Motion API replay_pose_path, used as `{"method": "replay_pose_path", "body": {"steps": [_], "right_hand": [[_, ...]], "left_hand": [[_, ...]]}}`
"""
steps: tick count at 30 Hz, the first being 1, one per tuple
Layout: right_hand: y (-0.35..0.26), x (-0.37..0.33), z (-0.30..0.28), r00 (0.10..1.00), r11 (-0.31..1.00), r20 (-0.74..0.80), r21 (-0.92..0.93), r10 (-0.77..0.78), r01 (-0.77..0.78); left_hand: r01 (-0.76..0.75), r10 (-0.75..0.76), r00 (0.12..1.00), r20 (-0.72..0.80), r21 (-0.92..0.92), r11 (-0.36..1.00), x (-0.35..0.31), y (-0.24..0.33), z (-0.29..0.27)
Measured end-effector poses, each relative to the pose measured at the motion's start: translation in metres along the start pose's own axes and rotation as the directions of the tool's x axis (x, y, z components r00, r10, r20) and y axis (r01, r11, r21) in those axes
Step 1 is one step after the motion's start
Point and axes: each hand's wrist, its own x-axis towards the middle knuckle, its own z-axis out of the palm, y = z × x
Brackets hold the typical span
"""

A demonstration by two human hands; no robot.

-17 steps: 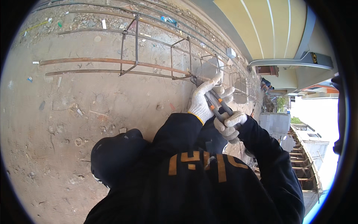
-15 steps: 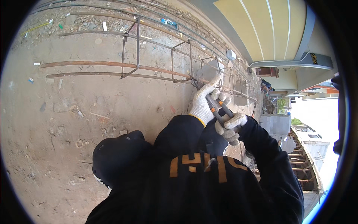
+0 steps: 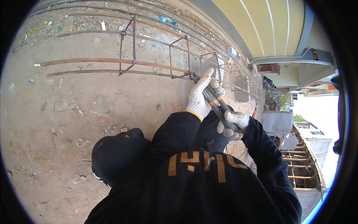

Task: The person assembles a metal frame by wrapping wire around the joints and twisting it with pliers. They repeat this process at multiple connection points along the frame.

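Head view: long-handled tool [image 3: 214, 107] gripped.
Left hand [image 3: 199, 98] and right hand [image 3: 236, 121] close fingers round it; rebar cage [image 3: 134, 41] beyond left fingertips.

Tan lettering [image 3: 206, 160] stands on the black top [image 3: 209, 198].

Long tool [image 3: 216, 110] by metal frame [image 3: 134, 41]

The left grip [image 3: 200, 97], white-gloved, wraps the tool nearer its head [image 3: 193, 77]; the right grip [image 3: 235, 125] holds the handles [image 3: 227, 123]. Whether the head touches the frame is hard to tell.
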Motion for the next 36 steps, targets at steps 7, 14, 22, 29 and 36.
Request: {"method": "replay_pose_path", "body": {"steps": [7, 14, 22, 29, 36], "right_hand": [[0.03, 0.008, 0.035, 0.45, -0.038, -0.16, -0.915, -0.879, -0.401], [0.012, -0.004, -0.003, 0.988, 0.995, -0.151, -0.096, -0.027, 0.013], [0.038, 0.008, -0.01, 0.524, 0.571, -0.549, -0.809, -0.652, -0.138], [0.029, 0.001, 0.001, 0.57, 0.732, -0.595, -0.682, -0.567, 0.016], [0.022, -0.002, -0.005, 0.556, 0.456, -0.463, -0.875, -0.69, -0.162]], "left_hand": [[-0.033, 0.057, 0.964, -0.258, 0.098, 0.995, 0.009, -0.011, 0.011], [-0.045, 0.049, 0.998, -0.044, 0.084, 0.995, 0.001, -0.004, -0.013], [0.054, -0.077, 0.97, 0.23, 0.102, 0.993, 0.005, -0.017, -0.038], [0.066, -0.074, 0.969, 0.238, 0.045, 0.997, 0.004, -0.019, -0.038], [0.033, -0.027, 0.995, 0.099, -0.056, 0.998, 0.001, -0.031, -0.023]]}}
